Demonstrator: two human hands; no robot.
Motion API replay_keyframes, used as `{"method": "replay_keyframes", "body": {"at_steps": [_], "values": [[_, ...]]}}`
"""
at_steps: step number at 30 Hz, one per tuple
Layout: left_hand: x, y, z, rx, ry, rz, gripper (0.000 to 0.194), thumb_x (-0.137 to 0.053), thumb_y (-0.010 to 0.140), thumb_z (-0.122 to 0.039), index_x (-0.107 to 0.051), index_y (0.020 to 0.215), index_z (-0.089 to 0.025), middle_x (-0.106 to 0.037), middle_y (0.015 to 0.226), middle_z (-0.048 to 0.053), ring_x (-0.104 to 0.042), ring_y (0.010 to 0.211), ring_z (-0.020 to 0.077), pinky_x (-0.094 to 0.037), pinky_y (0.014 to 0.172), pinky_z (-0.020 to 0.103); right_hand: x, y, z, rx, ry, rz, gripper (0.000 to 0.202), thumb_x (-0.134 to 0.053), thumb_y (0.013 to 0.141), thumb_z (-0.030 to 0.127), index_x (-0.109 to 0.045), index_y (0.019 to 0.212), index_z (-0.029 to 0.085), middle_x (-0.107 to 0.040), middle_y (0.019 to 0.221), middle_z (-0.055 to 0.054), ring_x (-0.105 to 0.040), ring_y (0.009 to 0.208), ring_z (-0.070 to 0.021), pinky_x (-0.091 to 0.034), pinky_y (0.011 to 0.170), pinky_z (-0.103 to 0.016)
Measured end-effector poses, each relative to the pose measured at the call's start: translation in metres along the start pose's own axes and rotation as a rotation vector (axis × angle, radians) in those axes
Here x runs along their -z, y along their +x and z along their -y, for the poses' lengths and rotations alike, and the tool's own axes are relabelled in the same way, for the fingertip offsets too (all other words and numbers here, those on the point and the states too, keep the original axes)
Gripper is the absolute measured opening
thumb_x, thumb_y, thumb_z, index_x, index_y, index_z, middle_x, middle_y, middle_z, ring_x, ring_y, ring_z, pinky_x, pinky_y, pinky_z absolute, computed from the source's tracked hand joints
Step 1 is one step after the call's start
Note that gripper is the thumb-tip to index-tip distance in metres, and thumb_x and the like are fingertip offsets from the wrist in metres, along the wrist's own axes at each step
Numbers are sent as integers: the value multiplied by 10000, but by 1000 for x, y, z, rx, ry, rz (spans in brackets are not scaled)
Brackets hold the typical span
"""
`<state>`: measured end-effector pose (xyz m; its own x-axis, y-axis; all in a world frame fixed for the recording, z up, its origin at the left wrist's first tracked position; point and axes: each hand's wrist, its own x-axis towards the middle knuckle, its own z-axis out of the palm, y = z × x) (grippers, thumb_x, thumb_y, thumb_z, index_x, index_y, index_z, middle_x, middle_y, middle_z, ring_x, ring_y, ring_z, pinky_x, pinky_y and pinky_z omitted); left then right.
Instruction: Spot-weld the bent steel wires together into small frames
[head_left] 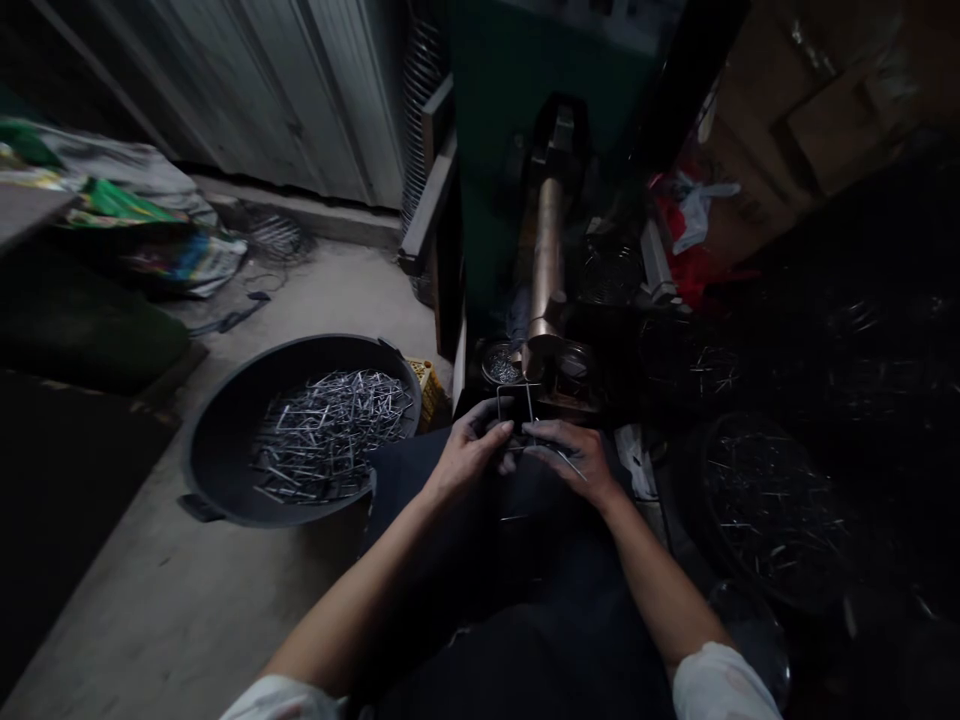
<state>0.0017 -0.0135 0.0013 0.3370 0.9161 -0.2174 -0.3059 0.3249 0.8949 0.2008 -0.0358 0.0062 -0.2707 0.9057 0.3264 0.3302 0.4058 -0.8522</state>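
Observation:
In front of a machine's copper-coloured arm (550,250), both my hands are closed around a thin bent wire frame (530,402). My left hand (466,452) pinches its left side between thumb and fingers. Gripping the other side is my right hand (581,455), with a thin metal rod (572,465) sticking out below its fingers. The frame's upper end reaches the tip under the copper arm; whether it touches cannot be made out. Just beyond my left fingers sits a small round dish (487,372) of tiny metal parts. Dark cloth covers my lap (517,600).
On my left stands a wide black basin (196,440) holding a heap of metal wire pieces (330,430), with a yellow crate (426,385) behind it. A dark container (709,480) with more wire pieces is at right. Cardboard boxes (832,120) and a red bag (694,270) lie beyond.

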Motion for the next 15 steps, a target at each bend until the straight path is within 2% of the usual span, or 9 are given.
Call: {"method": "replay_keyframes", "body": {"at_steps": [8, 15], "values": [[0, 7, -4, -2, -47, 3, 642, -789, 789, -417, -541, 1316, -146, -660, 661, -11, -608, 443, 129, -512, 436, 228, 2, 8, 3, 3, 4, -12, 290, -759, 874, 304, -754, 1163, 324, -774, 1124, -32, -738, 1039, -234, -577, 961, -393], [-1, 7, -7, 65, -78, 19, 686, -793, 772, -410, -522, 1354, -169, -678, 682, -6, -604, 443, 118, -497, 438, 216, 2, 10, 0, -34, 34, 5, 276, -774, 859, 321, -764, 1135, 325, -772, 1120, -31, -734, 1038, -245, -577, 968, -407]]}}
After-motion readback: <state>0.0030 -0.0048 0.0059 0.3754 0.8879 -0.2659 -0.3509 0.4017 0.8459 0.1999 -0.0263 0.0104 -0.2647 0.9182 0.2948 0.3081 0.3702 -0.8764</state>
